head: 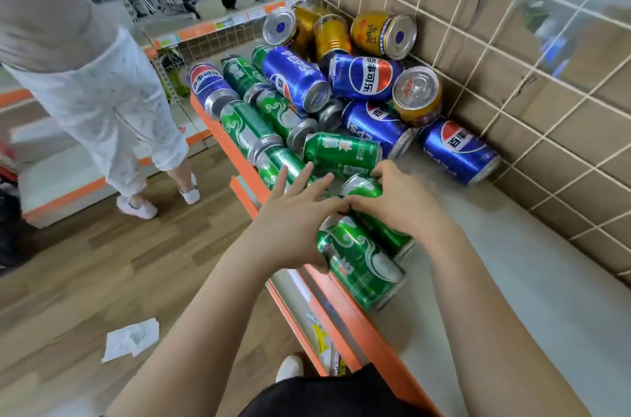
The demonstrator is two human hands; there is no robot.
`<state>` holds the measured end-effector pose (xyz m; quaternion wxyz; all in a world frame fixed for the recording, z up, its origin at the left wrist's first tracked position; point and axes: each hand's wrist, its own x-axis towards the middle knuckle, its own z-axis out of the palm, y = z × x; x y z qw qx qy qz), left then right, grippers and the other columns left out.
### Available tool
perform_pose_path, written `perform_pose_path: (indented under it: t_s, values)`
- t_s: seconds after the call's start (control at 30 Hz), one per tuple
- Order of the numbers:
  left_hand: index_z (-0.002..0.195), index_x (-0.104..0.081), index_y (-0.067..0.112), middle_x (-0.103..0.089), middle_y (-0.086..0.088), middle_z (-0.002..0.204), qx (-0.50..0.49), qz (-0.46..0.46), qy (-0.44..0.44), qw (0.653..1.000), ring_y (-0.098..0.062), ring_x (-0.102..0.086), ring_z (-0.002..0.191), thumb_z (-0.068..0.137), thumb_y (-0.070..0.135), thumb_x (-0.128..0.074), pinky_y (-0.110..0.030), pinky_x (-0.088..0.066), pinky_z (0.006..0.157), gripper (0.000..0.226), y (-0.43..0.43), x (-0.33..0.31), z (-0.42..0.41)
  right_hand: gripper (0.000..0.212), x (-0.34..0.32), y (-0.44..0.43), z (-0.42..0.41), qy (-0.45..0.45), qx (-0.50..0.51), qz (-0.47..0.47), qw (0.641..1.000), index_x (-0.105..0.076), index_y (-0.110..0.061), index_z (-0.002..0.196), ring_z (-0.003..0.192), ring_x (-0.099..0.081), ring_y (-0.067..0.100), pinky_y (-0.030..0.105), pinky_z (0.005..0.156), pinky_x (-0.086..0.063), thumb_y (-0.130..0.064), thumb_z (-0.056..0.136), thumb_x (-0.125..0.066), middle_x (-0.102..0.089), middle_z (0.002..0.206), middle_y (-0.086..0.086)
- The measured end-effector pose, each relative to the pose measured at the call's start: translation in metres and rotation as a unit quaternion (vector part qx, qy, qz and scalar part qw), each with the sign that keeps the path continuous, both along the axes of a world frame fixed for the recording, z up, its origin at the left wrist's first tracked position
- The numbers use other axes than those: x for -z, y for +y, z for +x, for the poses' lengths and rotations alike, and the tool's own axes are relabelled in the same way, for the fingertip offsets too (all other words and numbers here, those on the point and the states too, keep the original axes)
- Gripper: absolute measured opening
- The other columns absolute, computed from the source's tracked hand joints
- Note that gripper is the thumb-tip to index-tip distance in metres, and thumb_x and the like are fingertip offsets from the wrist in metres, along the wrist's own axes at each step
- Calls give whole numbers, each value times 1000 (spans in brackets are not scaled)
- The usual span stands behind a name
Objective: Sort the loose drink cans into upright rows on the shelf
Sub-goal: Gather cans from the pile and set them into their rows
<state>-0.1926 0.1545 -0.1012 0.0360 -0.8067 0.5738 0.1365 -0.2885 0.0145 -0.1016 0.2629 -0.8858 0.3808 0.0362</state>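
Fingers (380,171) of the right hand (397,203) curled over a lying green can (362,187) near the front edge of the shelf (512,280). The left hand (290,225) lay alongside, fingers stretched flat over neighbouring green cans (273,160), apparently gripping nothing. Lifting that can could set the pile (358,85) in the back corner rolling. The nearest green can (358,266), against the orange lip (358,324), might tip to the floor (102,263).

The shelf (495,263) (pale, orange-edged) carries green cans (358,259), blue cans (457,151) and gold cans (375,34), heaped toward its far end.
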Motion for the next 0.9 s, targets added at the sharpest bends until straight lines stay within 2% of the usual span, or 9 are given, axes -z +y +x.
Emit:
perform_pose_path:
  t_s: [0.23, 0.3, 0.37, 0.4, 0.47, 0.53, 0.63, 0.73, 0.9]
  values:
    - [132, -43, 33, -28, 16, 151, 74, 6, -32, 997, -21, 19, 143, 61, 63, -71, -54, 26, 107, 82, -7, -17, 1, 70, -13, -14, -15, -83, 50, -7, 995, -48, -20, 120, 108, -53, 21, 30, 79, -41, -51, 65, -77, -55, 118, 4]
    - [128, -49, 26, -50, 14, 133, 71, -11, 2, 997, -14, 13, 145, 62, 66, -69, -47, 27, 108, 80, -9, -22, 0, 67, -17, -21, -25, -120, 69, -13, 990, -52, -22, 116, 102, -54, 20, 29, 76, -39, -52, 61, -77, -54, 115, 4]
    - [125, -53, 21, -61, 9, 114, 63, -33, 44, 997, -10, -5, 145, 62, 67, -69, -41, 23, 112, 80, -12, -28, -3, 65, -17, -27, -35, -153, 86, -8, 985, -55, -24, 110, 94, -55, 17, 26, 70, -38, -52, 57, -78, -55, 111, 5]
    - [124, -54, 19, -61, 6, 112, 58, -44, 65, 995, -11, -20, 141, 61, 65, -70, -39, 16, 115, 80, -14, -30, -6, 64, -17, -28, -41, -163, 92, -5, 982, -56, -25, 107, 91, -55, 17, 24, 65, -36, -52, 55, -80, -56, 110, 5]
    - [125, -51, 20, -58, 4, 117, 31, -65, 113, 991, -14, -43, 124, 62, 60, -74, -36, -14, 117, 78, -16, -35, -14, 62, -17, -27, -52, -182, 96, -7, 979, -57, -26, 103, 88, -56, 17, 19, 59, -33, -51, 53, -82, -57, 107, 6]
    - [127, -49, 22, -54, 5, 122, 15, -85, 158, 984, -15, -48, 114, 66, 53, -76, -33, -38, 101, 74, -17, -37, -22, 57, -18, -25, -64, -214, 103, -11, 971, -59, -28, 98, 88, -56, 16, 20, 62, -34, -50, 51, -83, -59, 104, 6]
    - [132, -47, 24, -51, 6, 126, 28, -135, 167, 976, -14, -49, 115, 71, 55, -70, -33, -42, 96, 73, -22, -35, -35, 52, -20, -21, -83, -241, 143, -29, 959, -60, -33, 94, 88, -56, 14, 27, 72, -39, -57, 52, -78, -56, 100, -1]
    - [137, -44, 21, -49, 6, 127, 22, -180, 159, 970, -13, -48, 117, 73, 63, -63, -30, -40, 97, 79, -29, -27, -50, 54, -17, -13, -104, -237, 163, -77, 955, -62, -34, 94, 85, -57, 15, 30, 70, -43, -64, 50, -74, -58, 95, -1]
    - [110, -60, 23, -50, 5, 100, 25, -264, 109, 958, -15, -52, 93, 75, 64, -58, -27, -41, 75, 54, -41, -17, -74, 49, -18, 12, -148, -287, 257, -126, 914, -65, -28, 99, 83, -49, 4, 24, 71, -38, -53, 58, -74, -56, 98, 1]
